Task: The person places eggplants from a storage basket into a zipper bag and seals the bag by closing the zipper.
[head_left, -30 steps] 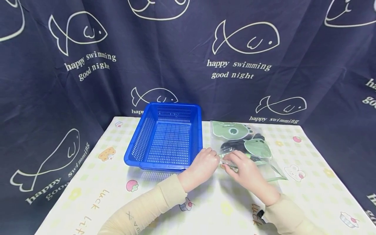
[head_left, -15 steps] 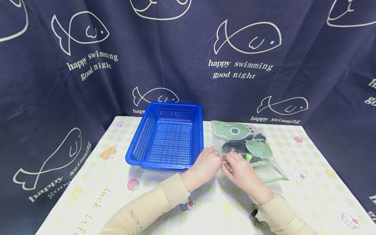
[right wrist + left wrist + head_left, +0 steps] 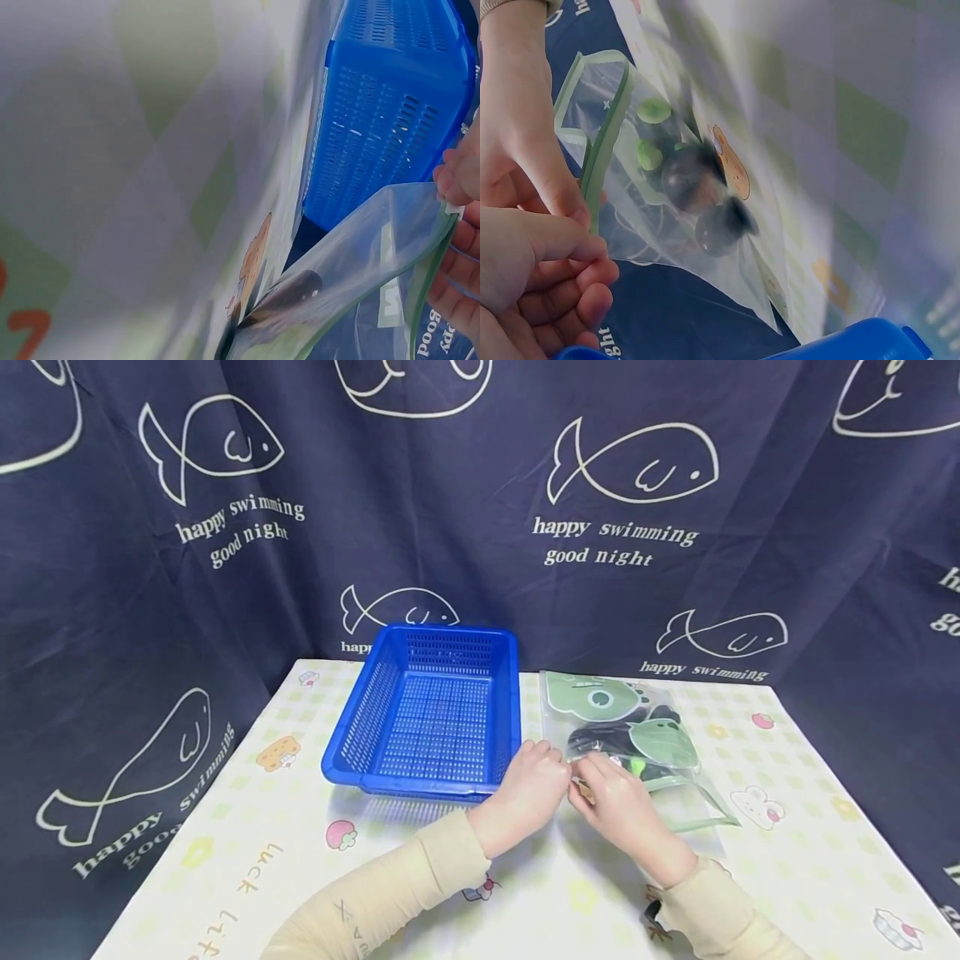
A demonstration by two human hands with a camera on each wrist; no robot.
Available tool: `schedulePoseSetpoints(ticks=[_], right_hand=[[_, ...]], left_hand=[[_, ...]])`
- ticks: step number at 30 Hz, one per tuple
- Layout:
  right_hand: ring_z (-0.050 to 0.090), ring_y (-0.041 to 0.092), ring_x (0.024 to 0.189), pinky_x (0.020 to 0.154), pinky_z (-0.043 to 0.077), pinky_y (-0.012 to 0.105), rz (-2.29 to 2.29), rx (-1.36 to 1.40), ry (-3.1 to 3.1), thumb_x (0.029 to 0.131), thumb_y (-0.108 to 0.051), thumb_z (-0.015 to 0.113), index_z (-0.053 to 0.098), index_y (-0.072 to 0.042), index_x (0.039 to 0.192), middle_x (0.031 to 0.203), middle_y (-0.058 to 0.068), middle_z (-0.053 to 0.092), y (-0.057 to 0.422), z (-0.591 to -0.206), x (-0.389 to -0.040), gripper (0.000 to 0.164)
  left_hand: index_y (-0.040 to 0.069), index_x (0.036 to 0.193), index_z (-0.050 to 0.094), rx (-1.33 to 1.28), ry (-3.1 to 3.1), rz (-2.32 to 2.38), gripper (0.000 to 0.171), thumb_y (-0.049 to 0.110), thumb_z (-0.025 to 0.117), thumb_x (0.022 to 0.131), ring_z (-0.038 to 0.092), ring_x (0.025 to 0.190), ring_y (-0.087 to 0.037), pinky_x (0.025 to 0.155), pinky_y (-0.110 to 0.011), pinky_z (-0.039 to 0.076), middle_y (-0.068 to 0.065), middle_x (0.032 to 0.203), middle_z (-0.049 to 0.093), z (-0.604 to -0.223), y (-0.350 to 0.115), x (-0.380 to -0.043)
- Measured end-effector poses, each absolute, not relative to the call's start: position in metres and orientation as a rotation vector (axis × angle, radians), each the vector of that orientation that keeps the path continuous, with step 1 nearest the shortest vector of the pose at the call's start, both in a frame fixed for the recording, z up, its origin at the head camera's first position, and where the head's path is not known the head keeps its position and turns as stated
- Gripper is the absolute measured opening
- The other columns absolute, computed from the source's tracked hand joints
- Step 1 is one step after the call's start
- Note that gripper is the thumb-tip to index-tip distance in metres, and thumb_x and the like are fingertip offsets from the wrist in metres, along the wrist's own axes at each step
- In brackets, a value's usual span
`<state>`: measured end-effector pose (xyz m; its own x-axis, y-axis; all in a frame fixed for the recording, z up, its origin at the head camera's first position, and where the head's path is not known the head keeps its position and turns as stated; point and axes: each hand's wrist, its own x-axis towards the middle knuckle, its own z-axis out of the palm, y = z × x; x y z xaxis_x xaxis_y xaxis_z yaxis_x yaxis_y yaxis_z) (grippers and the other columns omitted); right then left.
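Observation:
A clear zip bag (image 3: 600,727) with a green zip edge and green cartoon prints lies on the table, right of the basket. Inside are dark, rounded things (image 3: 694,180) and bright green pieces (image 3: 649,154); their kind cannot be told. At the bag's near left corner my left hand (image 3: 528,785) pinches the end of the zip edge. My right hand (image 3: 618,797) pinches that edge just beside it, the fingers of both hands nearly touching. In the left wrist view, the green zip edge (image 3: 604,150) runs up from between the fingertips, and the mouth stands parted farther along.
A blue perforated plastic basket (image 3: 442,718) stands directly left of the bag, close to my left hand. Beneath everything is a patterned tablecloth (image 3: 247,827). A dark curtain (image 3: 465,510) with fish drawings hangs behind the table.
My right hand has come in closer to my left hand along the zip edge, closing the small gap between them. Basket and bag stay in place; the head view has shifted slightly.

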<state>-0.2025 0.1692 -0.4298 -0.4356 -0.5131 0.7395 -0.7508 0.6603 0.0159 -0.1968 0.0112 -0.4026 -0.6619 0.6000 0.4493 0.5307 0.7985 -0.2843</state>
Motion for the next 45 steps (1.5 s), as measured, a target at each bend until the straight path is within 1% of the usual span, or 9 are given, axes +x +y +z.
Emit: schedulePoseSetpoints(ticks=[7, 11, 14, 19, 28, 33, 37, 41, 45], right_hand=[[0.059, 0.017, 0.071, 0.061, 0.051, 0.032, 0.391, 1.000, -2.163, 0.076, -0.012, 0.057, 0.059, -0.008, 0.085, 0.080, 0.000, 0.060, 0.174, -0.430, -0.200, 0.010], [0.058, 0.017, 0.071, 0.063, 0.050, 0.033, 0.385, 1.025, -2.183, 0.078, -0.013, 0.056, 0.059, -0.008, 0.085, 0.080, -0.001, 0.059, 0.176, -0.430, -0.200, 0.008], [0.056, 0.016, 0.069, 0.062, 0.049, 0.033, 0.386, 1.033, -2.184, 0.080, -0.013, 0.055, 0.059, -0.008, 0.084, 0.079, -0.001, 0.058, 0.180, -0.432, -0.200, 0.008], [0.052, 0.015, 0.066, 0.059, 0.045, 0.032, 0.383, 1.017, -2.179, 0.076, -0.011, 0.056, 0.058, -0.008, 0.081, 0.074, -0.002, 0.054, 0.188, -0.438, -0.200, 0.006], [0.052, 0.015, 0.066, 0.058, 0.046, 0.032, 0.369, 0.997, -2.171, 0.076, -0.012, 0.055, 0.057, -0.008, 0.081, 0.075, -0.002, 0.054, 0.201, -0.441, -0.198, 0.007], [0.050, 0.014, 0.065, 0.056, 0.045, 0.032, 0.358, 0.981, -2.198, 0.081, -0.016, 0.051, 0.057, -0.009, 0.081, 0.075, -0.003, 0.053, 0.207, -0.442, -0.197, 0.009], [0.047, 0.012, 0.064, 0.054, 0.043, 0.029, 0.360, 0.986, -2.206, 0.084, -0.017, 0.049, 0.057, -0.008, 0.081, 0.073, -0.003, 0.052, 0.208, -0.443, -0.196, 0.013], [0.048, 0.012, 0.064, 0.054, 0.043, 0.029, 0.357, 0.985, -2.195, 0.080, -0.015, 0.052, 0.057, -0.009, 0.080, 0.073, -0.003, 0.052, 0.209, -0.443, -0.196, 0.008], [0.053, 0.015, 0.066, 0.057, 0.046, 0.032, 0.342, 0.984, -2.186, 0.077, -0.015, 0.055, 0.057, -0.009, 0.081, 0.076, -0.002, 0.055, 0.209, -0.442, -0.196, 0.007]], left_hand=[[0.022, 0.082, 0.072, -0.843, -2.461, 0.182, 0.004, 0.023, 0.068, 0.080, 0.050, 0.069, -0.009, 0.065, -0.023, 0.038, 0.008, 0.074, 0.063, -0.405, 0.012, -0.193], [0.023, 0.081, 0.072, -0.847, -2.450, 0.203, 0.004, 0.024, 0.069, 0.080, 0.050, 0.069, -0.009, 0.065, -0.023, 0.037, 0.008, 0.074, 0.063, -0.405, 0.011, -0.192], [0.023, 0.081, 0.072, -0.853, -2.460, 0.217, 0.004, 0.025, 0.069, 0.080, 0.049, 0.069, -0.009, 0.065, -0.023, 0.037, 0.008, 0.074, 0.063, -0.405, 0.010, -0.192], [0.023, 0.078, 0.072, -0.856, -2.475, 0.222, 0.004, 0.021, 0.070, 0.077, 0.048, 0.068, -0.009, 0.065, -0.023, 0.036, 0.008, 0.073, 0.061, -0.405, 0.009, -0.195], [0.020, 0.080, 0.073, -0.871, -2.466, 0.181, 0.005, 0.018, 0.070, 0.077, 0.048, 0.069, -0.010, 0.065, -0.023, 0.036, 0.007, 0.073, 0.062, -0.404, 0.009, -0.196], [0.019, 0.082, 0.073, -0.875, -2.482, 0.184, 0.005, 0.020, 0.069, 0.078, 0.047, 0.070, -0.011, 0.066, -0.024, 0.036, 0.006, 0.075, 0.061, -0.404, 0.009, -0.195], [0.020, 0.082, 0.072, -0.877, -2.480, 0.220, 0.007, 0.018, 0.070, 0.076, 0.046, 0.071, -0.011, 0.067, -0.024, 0.036, 0.006, 0.075, 0.060, -0.406, 0.012, -0.193], [0.020, 0.085, 0.070, -0.880, -2.454, 0.269, 0.011, 0.017, 0.070, 0.074, 0.046, 0.074, -0.012, 0.069, -0.025, 0.036, 0.006, 0.078, 0.060, -0.408, 0.017, -0.189], [0.021, 0.091, 0.067, -0.925, -2.388, 0.262, 0.012, 0.022, 0.067, 0.080, 0.046, 0.078, -0.012, 0.070, -0.025, 0.035, 0.007, 0.083, 0.059, -0.411, 0.024, -0.186]])
